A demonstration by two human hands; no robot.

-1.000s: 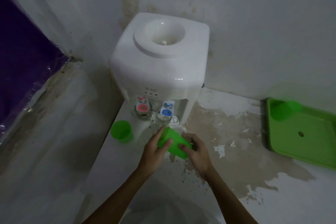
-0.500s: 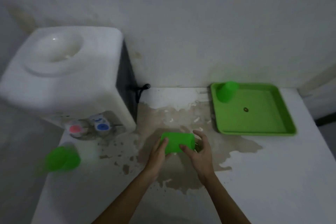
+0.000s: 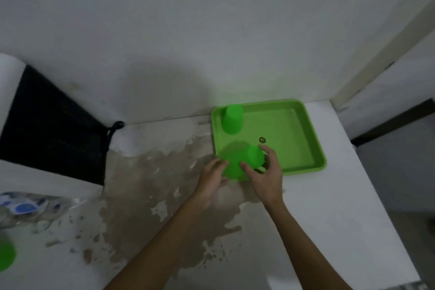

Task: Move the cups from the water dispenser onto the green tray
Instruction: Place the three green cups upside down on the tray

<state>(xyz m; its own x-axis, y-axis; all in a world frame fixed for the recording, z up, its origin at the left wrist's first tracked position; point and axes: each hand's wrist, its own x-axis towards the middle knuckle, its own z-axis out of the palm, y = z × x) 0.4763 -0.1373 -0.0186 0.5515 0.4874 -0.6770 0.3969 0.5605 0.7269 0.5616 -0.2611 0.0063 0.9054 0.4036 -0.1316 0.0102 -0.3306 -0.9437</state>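
Observation:
Both my hands hold a green plastic cup (image 3: 244, 160), tilted with its base toward the upper right, over the near left corner of the green tray (image 3: 296, 139). My left hand (image 3: 211, 176) grips the cup's rim end and my right hand (image 3: 266, 172) wraps its base end. A second green cup (image 3: 231, 119) stands upside down in the tray's far left corner. A third green cup (image 3: 6, 255) sits at the far left edge of the counter, in front of the white water dispenser (image 3: 35, 172), whose blue tap (image 3: 23, 207) shows.
The white counter (image 3: 329, 207) has a large brown patch of peeled paint in the middle. A wall runs behind the tray and dispenser. The counter's right edge drops off beside the tray. A small dark spot (image 3: 262, 140) lies on the tray floor.
My hands carried the cup rightward from in front of the dispenser to above the tray's near left corner. The view swung right, pushing the dispenser to the left edge.

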